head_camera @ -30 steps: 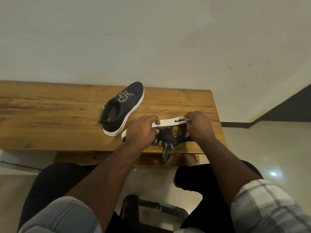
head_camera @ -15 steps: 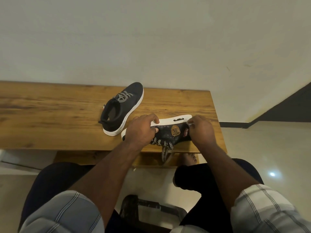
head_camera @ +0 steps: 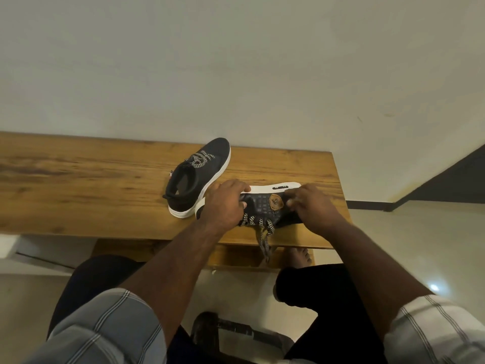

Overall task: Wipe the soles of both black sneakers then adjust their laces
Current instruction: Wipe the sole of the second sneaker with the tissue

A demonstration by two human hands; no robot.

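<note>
**Operator:** What is carried on the tabletop (head_camera: 78, 185), and where?

**Inspector:** Two black sneakers are located toward the right end. The upright sneaker (head_camera: 202, 177) is stood on its sole near the far edge, toe toward the wall, untouched. The tipped sneaker (head_camera: 265, 203) is laid on its side just beside it, close to the near edge, with its white sole (head_camera: 273, 188) turned away from the person.

**Operator:** How are the hands set?

**Inspector:** The left hand (head_camera: 225, 203) is curled over the toe end of the tipped sneaker, fingers wrapped onto the sole rim. The right hand (head_camera: 312, 206) is closed on the heel end, fingers bent against the upper. No cloth is seen in either hand.

**Operator:** And the laces?

**Inspector:** The laces (head_camera: 263, 227) of the tipped sneaker are loose; their ends are draped over the near edge.

**Operator:** Which step is in hand?

**Inspector:** It is judged that the tipped sneaker is being positioned ahead of lace adjustment; whether wiping is complete cannot be told.

**Operator:** What is required next?

**Inspector:** One hand should be freed and the hanging lace ends gathered, while the sneaker is kept steady by the other.
</note>
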